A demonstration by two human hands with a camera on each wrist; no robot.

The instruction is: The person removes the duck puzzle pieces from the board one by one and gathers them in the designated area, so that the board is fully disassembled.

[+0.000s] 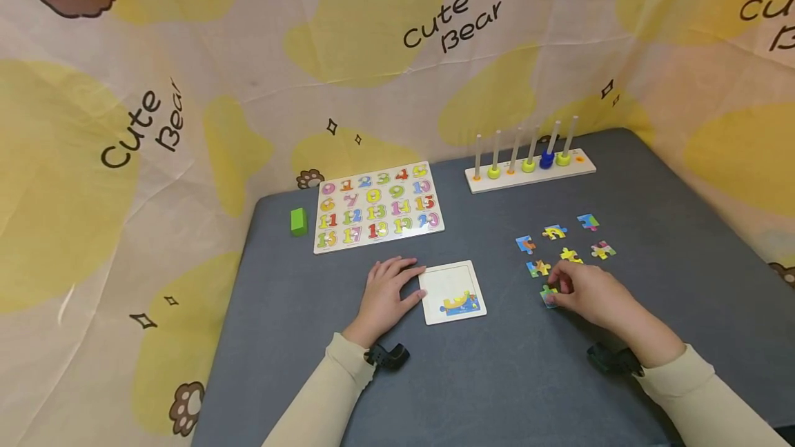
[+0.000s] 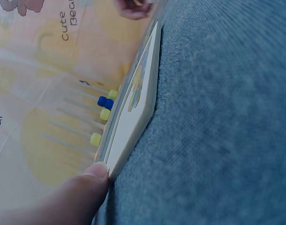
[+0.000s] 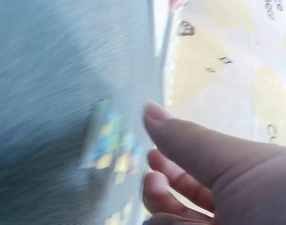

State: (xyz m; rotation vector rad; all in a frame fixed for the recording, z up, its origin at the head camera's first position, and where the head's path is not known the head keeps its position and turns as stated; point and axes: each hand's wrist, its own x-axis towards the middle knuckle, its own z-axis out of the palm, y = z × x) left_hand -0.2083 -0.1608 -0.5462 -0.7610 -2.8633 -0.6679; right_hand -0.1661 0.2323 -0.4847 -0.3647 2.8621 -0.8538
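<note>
My left hand (image 1: 386, 295) rests on the table at the left edge of a white square puzzle board (image 1: 442, 288), its thumb (image 2: 98, 171) touching the rim. Blue and yellow jigsaw pieces (image 1: 466, 304) lie fitted in the board's lower right corner. Over on the right, my right hand (image 1: 593, 299) reaches down with bent fingers right at a green and blue jigsaw piece (image 1: 546, 297). In the blurred right wrist view, a gap shows between thumb and fingers, and the piece (image 3: 103, 143) appears just beyond them.
Several loose jigsaw pieces (image 1: 555, 232) lie beyond the right hand. At the back stand a number board (image 1: 379, 209), a green block (image 1: 299, 222) and a pegged counting stand (image 1: 531, 174) with yellow and blue beads. A printed cloth (image 1: 373, 33) hangs behind the grey table (image 1: 497, 378).
</note>
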